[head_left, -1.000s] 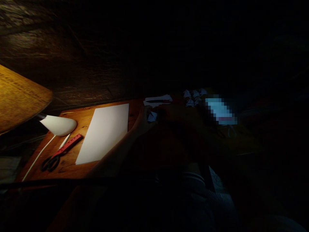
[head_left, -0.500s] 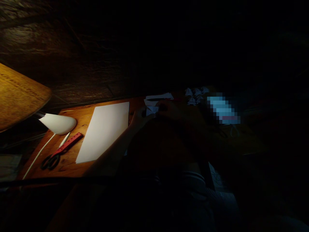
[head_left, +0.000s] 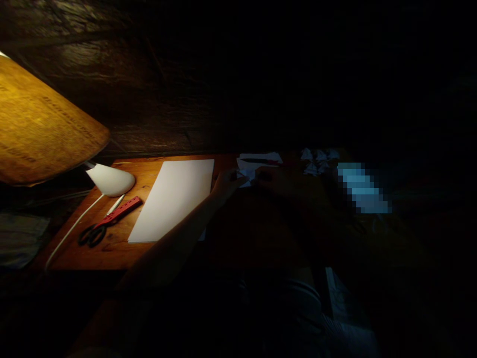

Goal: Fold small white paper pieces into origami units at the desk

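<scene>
Between my two hands is a small folded piece of white paper (head_left: 246, 177), above the dark middle of the table. My left hand (head_left: 226, 183) grips its left side, the fingers closed on it. On the right edge, my right hand (head_left: 269, 179) pinches the same paper, though its fingers are mostly lost in shadow. Just behind the hands lie white paper pieces (head_left: 278, 157) with a dark, slim knife-like tool (head_left: 257, 160) on top. Several folded paper shapes (head_left: 311, 168) stand farther right.
A stack of white sheets (head_left: 173, 199) lies left of my hands. Beyond it are red-sheathed scissors (head_left: 115, 216), a white pen (head_left: 115, 204) and a lamp (head_left: 112, 180) with a cord. A glowing, blurred-out screen (head_left: 363, 189) sits at right. A dark wall (head_left: 149, 109) rises behind the table.
The whole view has shifted, so the table's things appear farther right. The paper between my hands looks flatter and more spread out; both hands still hold it.
</scene>
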The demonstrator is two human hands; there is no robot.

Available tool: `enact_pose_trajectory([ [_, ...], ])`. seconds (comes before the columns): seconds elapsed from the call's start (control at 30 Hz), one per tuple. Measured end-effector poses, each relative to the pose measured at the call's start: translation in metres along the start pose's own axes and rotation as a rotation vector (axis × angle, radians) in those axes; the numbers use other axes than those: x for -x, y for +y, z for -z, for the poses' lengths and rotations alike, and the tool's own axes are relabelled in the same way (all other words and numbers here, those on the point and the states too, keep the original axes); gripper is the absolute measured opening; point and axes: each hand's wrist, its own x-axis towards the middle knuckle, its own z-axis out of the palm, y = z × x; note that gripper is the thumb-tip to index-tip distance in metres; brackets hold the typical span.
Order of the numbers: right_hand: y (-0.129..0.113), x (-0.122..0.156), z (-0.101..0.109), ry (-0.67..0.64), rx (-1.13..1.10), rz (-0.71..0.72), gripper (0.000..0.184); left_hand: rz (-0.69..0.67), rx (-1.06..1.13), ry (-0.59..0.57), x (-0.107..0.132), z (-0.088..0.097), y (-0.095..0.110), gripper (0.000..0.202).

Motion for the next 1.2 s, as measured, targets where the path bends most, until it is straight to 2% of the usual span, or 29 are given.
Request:
enact_pose_trajectory([
  [0.07,-0.005,0.002,0.001,-0.039,0.033,0.005,0.023,0.015,-0.001,-0.014,0.001,-0.001,0.000,0.032],
  [0.17,-0.009,0.003,0.001,-0.002,0.047,0.036,0.021,0.027,-0.055,-0.009,0.000,-0.001,-0.001,0.026],
  [0.4,-0.013,0.002,-0.004,0.086,0.006,0.063,0.022,-0.029,-0.139,-0.174,0.000,0.000,-0.001,0.016],
  [0.57,-0.009,0.002,-0.006,0.120,-0.014,0.033,0.027,-0.013,-0.114,-0.160,-0.001,0.000,0.000,0.024],
  [0.63,-0.008,0.001,-0.007,0.116,-0.023,0.039,0.028,0.006,-0.073,-0.190,-0.001,0.000,0.002,0.018],
  [0.77,-0.008,0.000,-0.006,0.137,-0.025,0.038,0.031,-0.004,-0.035,-0.152,0.001,0.000,0.006,0.017],
  [0.87,-0.007,-0.001,-0.006,0.159,-0.038,0.047,0.031,0.003,0.006,-0.173,0.003,0.000,0.009,0.015],
  [1.0,-0.005,-0.001,-0.006,0.203,-0.056,0.033,0.031,-0.008,0.101,-0.187,0.002,0.001,0.008,0.025],
  [1.2,-0.006,-0.002,-0.005,0.187,-0.017,0.043,0.034,-0.002,-0.026,-0.160,-0.003,0.001,0.003,0.023],
])
